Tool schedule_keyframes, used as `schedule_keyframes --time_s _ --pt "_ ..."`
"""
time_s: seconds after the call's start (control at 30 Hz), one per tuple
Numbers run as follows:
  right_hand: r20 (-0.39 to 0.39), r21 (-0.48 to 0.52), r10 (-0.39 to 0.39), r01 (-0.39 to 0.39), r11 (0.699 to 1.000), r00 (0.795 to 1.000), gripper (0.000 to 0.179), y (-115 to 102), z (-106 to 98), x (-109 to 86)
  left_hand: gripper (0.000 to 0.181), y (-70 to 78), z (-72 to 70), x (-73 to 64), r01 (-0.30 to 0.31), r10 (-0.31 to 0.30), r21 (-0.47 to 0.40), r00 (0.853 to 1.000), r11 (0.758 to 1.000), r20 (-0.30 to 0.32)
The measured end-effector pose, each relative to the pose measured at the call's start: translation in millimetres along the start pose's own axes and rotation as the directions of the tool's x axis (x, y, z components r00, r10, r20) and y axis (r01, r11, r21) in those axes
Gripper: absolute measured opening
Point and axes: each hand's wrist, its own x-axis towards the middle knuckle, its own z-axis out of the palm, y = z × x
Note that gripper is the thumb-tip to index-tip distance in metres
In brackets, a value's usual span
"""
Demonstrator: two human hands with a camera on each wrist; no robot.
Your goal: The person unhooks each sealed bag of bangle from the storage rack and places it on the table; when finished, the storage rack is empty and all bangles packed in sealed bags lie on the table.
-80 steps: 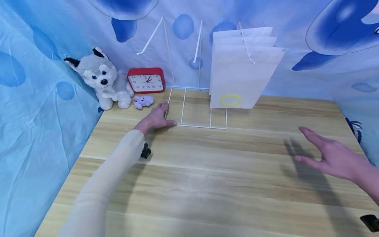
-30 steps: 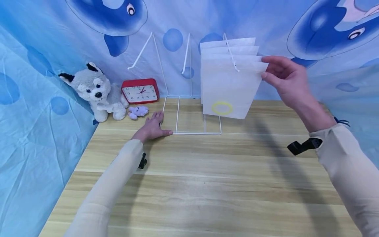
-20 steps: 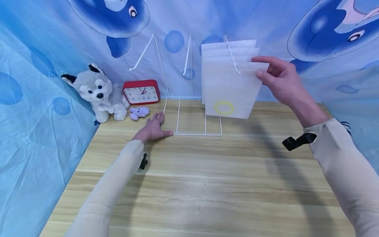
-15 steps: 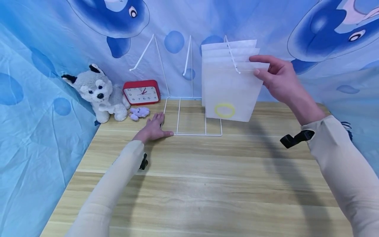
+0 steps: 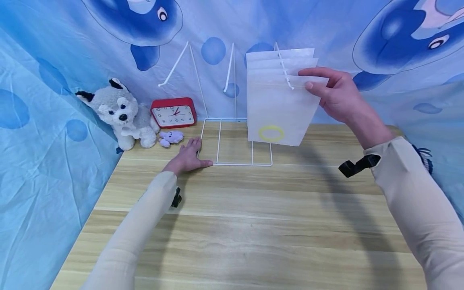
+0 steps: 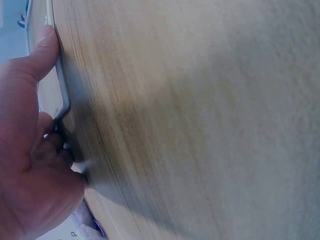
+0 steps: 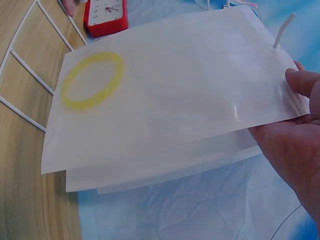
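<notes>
Several flat white bags hang one behind another on the right arm of a white wire rack. The front white bag, marked with a yellow ring low on its face, is pinched at its upper right edge by my right hand. In the right wrist view the thumb lies over this bag's face and the fingers go behind it; the other bags show beneath. My left hand rests at the front left corner of the rack's base, thumb along the front wire in the left wrist view.
A grey and white plush dog, a red clock and a small purple plush toy sit left of the rack on the wooden table. Two other rack arms stand bare. Blue printed cloth hangs behind and at the sides.
My right hand has risen from above the table's right side to the front bag and pinched its edge. Its fingers have slid slightly left, and the bag's lower end has swung. My left hand stays put.
</notes>
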Motion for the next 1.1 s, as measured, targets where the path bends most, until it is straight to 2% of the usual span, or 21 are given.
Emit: schedule_keyframes --time_s 0.4,0.6,0.93,1.03,1.1 --pt "-0.006 -0.019 -0.014 0.014 1.000 1.000 0.028 -5 3 -10.4 0.107 -0.8 -2.8 -1.6 -0.014 0.014 -0.006 1.000 1.000 0.002" --pt "0.014 -0.015 -0.032 0.032 0.999 0.999 0.027 -9 5 -16.1 0.107 -0.5 -6.7 -4.2 -0.017 0.017 0.004 1.000 1.000 0.003" --pt "-0.022 -0.062 -0.063 0.062 0.996 0.998 0.031 -29 7 -31.7 0.109 7.4 -15.4 -4.8 -0.037 0.037 0.016 0.999 0.999 0.003" --pt "-0.019 0.004 -0.088 0.088 0.996 0.996 0.030 -39 10 -35.7 0.111 12.1 -22.2 -7.8 -0.044 0.044 0.019 0.999 0.999 0.018" --pt "-0.003 0.050 -0.142 0.142 0.989 0.990 0.029 -49 12 -36.2 0.111 15.9 -30.6 -10.1 -0.052 0.051 0.016 0.999 0.999 0.014"
